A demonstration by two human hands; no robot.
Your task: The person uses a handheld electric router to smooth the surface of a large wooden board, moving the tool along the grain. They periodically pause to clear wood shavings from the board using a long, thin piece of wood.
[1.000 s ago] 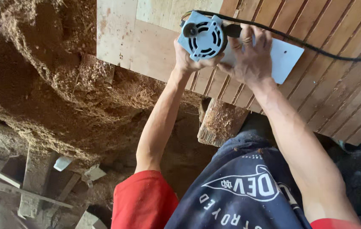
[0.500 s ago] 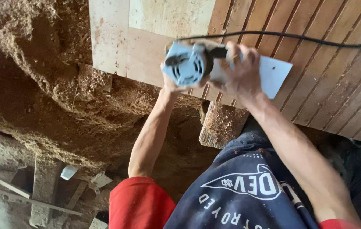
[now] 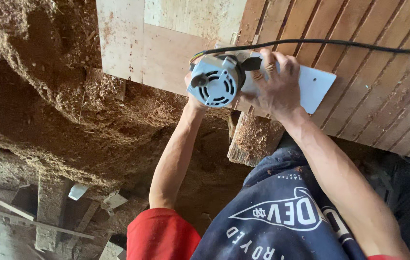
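A grey power tool [image 3: 216, 83] with a round vented motor housing sits on its pale flat base plate [image 3: 316, 86], which rests on a slatted wooden panel [image 3: 373, 82]. My right hand [image 3: 276, 86] grips the tool from the right, fingers spread over its black handle and the plate. My left hand [image 3: 190, 91] holds the motor from the left and is mostly hidden behind it. A black cord [image 3: 339, 43] runs from the tool off to the right.
A pale plywood sheet [image 3: 137, 43] adjoins the panel on the left. Heaps of sawdust [image 3: 65, 96] cover the ground to the left. A wooden block [image 3: 253, 142] sits under the panel's near edge. Wood scraps and planks [image 3: 51, 212] lie at lower left.
The tool, held in both hands, has slid across the panel toward me and a little left. The grip on it looks the same.
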